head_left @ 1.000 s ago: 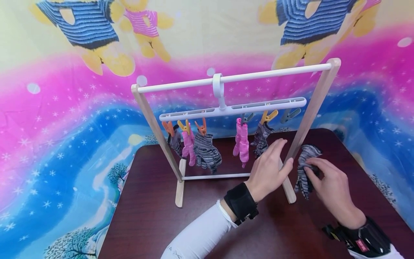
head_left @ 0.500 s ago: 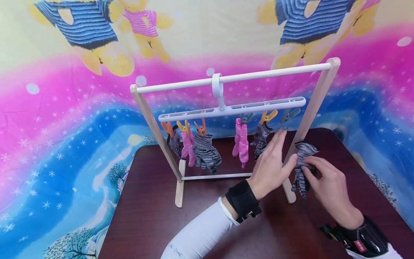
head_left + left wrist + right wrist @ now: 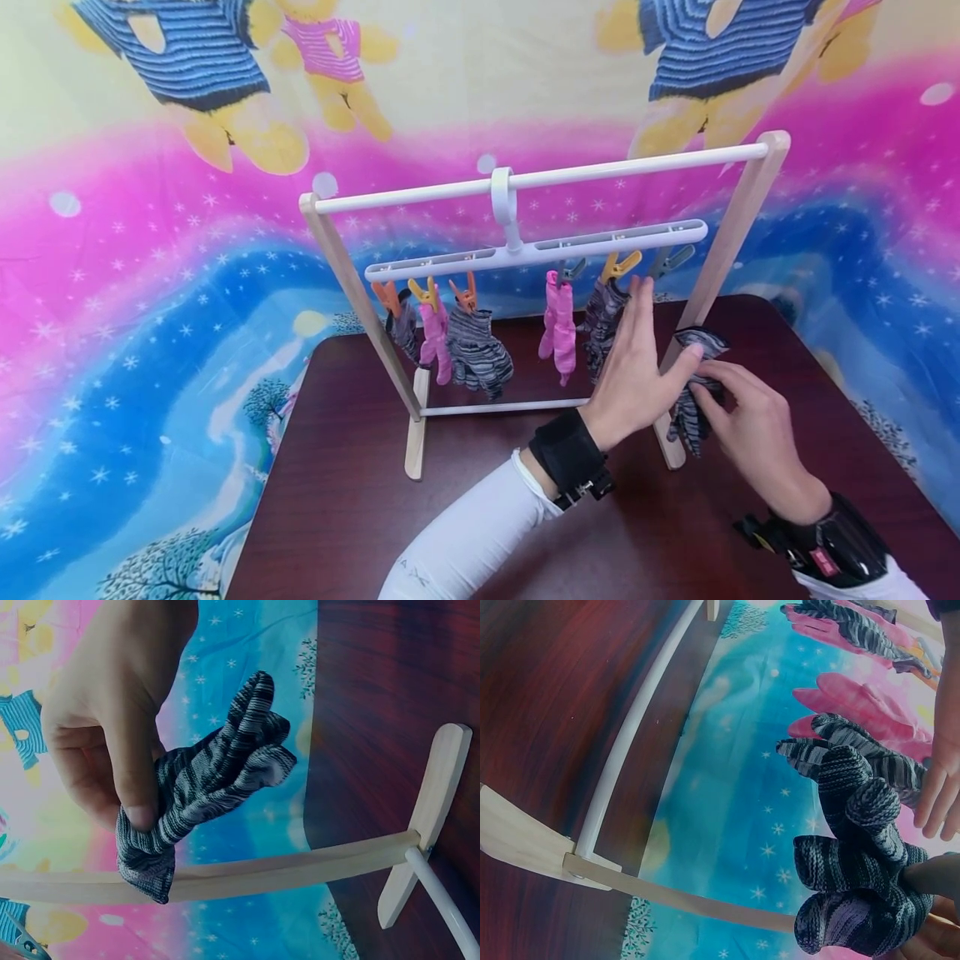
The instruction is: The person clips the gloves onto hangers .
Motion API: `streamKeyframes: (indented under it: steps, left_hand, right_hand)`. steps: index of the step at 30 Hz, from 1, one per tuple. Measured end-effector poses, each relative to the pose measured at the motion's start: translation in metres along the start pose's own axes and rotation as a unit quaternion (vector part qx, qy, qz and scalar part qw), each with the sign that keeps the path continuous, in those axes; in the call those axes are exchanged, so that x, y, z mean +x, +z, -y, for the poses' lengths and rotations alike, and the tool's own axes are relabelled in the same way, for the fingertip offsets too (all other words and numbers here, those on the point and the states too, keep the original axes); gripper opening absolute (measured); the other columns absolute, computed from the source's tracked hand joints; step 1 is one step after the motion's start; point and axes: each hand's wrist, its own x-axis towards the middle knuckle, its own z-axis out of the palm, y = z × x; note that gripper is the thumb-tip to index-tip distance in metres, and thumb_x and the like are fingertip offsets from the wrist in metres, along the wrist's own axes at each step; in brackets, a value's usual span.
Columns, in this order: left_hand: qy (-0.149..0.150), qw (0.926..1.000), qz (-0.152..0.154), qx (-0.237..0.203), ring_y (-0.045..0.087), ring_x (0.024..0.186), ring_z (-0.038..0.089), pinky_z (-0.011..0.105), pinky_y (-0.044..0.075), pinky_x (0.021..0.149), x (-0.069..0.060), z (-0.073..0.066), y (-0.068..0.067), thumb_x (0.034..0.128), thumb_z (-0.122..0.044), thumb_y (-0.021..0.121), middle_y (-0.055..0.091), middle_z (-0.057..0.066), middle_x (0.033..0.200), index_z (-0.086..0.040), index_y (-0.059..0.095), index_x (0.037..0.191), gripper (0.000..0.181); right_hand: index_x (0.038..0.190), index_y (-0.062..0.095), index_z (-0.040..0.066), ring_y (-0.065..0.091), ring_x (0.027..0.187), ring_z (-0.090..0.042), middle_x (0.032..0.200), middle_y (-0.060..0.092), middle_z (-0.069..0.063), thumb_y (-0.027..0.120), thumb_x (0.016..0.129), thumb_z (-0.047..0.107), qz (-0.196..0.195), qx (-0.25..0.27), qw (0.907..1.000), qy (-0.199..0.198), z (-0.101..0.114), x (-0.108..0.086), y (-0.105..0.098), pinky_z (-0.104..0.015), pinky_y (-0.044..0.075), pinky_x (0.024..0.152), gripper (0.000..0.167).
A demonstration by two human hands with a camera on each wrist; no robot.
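Observation:
My right hand (image 3: 761,442) pinches a small grey-and-black striped knit glove (image 3: 688,421) by its cuff end, beside the rack's right leg. In the left wrist view the right thumb presses on the glove (image 3: 210,780) and its fingers point away. The left hand (image 3: 633,379) is raised with straight fingers, close to a yellow clothespin (image 3: 621,265) and a grey clothespin (image 3: 671,262) that holds nothing. Its thumb overlaps the glove's cuff in the head view; whether they touch I cannot tell. The right wrist view shows the glove (image 3: 847,862) with knit fingers spread and the left hand (image 3: 949,769) near.
A white hanger (image 3: 450,265) hangs from the rack's top rod (image 3: 615,172). Clipped to it are several gloves, among them a pink glove (image 3: 559,321) and a striped glove (image 3: 480,354). The wooden rack stands on a dark table (image 3: 330,500) before a printed cloth backdrop (image 3: 187,333).
The right hand has moved left with the striped glove, toward the left hand. The left hand has risen slightly toward the clothespins at the hanger's right end.

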Motion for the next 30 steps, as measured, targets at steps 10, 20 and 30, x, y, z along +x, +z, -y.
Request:
streamKeyframes:
  steps: [10, 20, 30]
  left_hand:
    - [-0.013, 0.9987, 0.013, -0.048, -0.004, 0.159, 0.008, 0.043, 0.016, 0.128, 0.015, 0.001, 0.0, 0.1016, -0.042, 0.052, -0.016, -0.01, 0.17, -0.026, -0.016, 0.161, 0.092]
    - [-0.019, 0.9982, 0.018, -0.055, 0.0, 0.158, 0.004, 0.037, 0.018, 0.128, 0.028, -0.002, -0.003, 0.1018, -0.04, 0.055, -0.01, -0.012, 0.171, -0.028, -0.015, 0.161, 0.092]
    - [-0.013, 0.9986, -0.015, -0.048, 0.021, 0.156, 0.008, 0.038, 0.032, 0.123, 0.03, -0.007, -0.005, 0.1026, -0.038, 0.053, 0.012, -0.007, 0.171, -0.031, -0.003, 0.163, 0.082]
  right_hand:
    - [0.107, 0.073, 0.0, 0.05, 0.084, 0.005, 0.103, 0.074, -0.018, 0.082, 0.073, -0.011, -0.003, 0.012, 0.9999, 0.003, -0.001, -0.001, 0.004, -0.009, 0.034, 0.069, 0.037]
    - [0.106, 0.073, 0.001, 0.049, 0.079, 0.003, 0.101, 0.074, -0.017, 0.082, 0.073, -0.01, 0.004, 0.009, 0.9999, 0.002, 0.0, -0.001, 0.004, -0.012, 0.035, 0.063, 0.036]
    - [0.106, 0.073, 0.0, 0.046, 0.083, 0.013, 0.1, 0.074, -0.017, 0.082, 0.073, -0.011, 0.007, 0.019, 0.9998, 0.008, -0.003, -0.001, 0.006, -0.011, 0.037, 0.064, 0.036]
